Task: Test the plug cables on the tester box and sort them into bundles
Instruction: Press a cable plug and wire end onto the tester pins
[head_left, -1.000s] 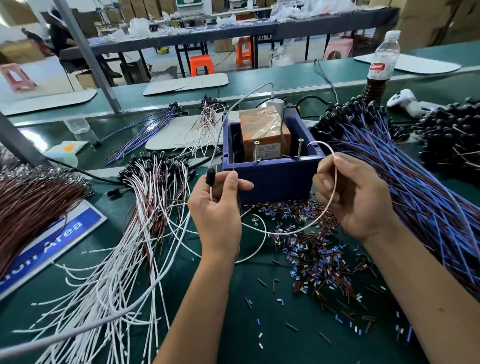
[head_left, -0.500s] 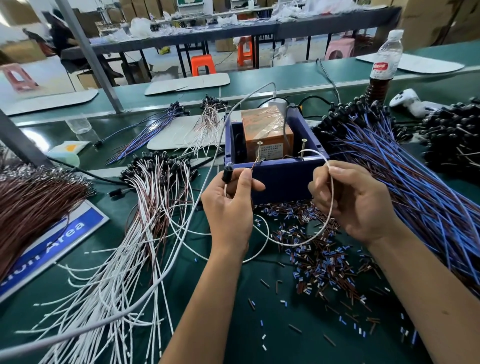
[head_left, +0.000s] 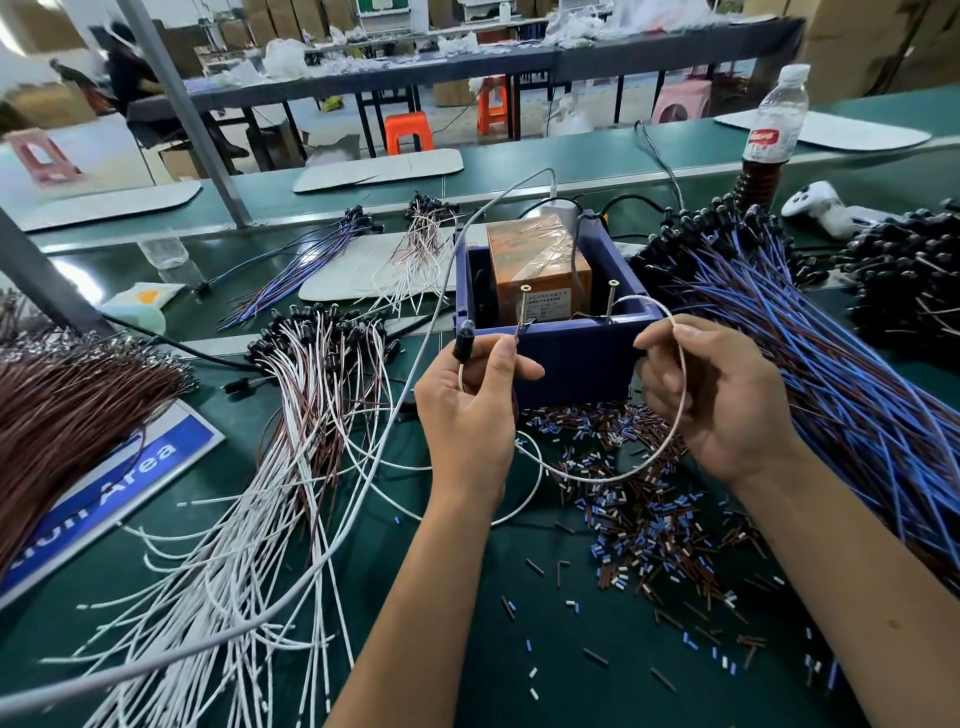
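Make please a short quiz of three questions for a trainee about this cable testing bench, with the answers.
1. True or false: the left hand holds the black plug of the white cable.
2. Which colour is the tester box? A) red B) dark blue C) yellow
3. Fill in: the bundle to the right of the box has mostly ____ wires.

Key
1. True; the right hand holds the same cable's loop near the right screw.
2. B
3. blue
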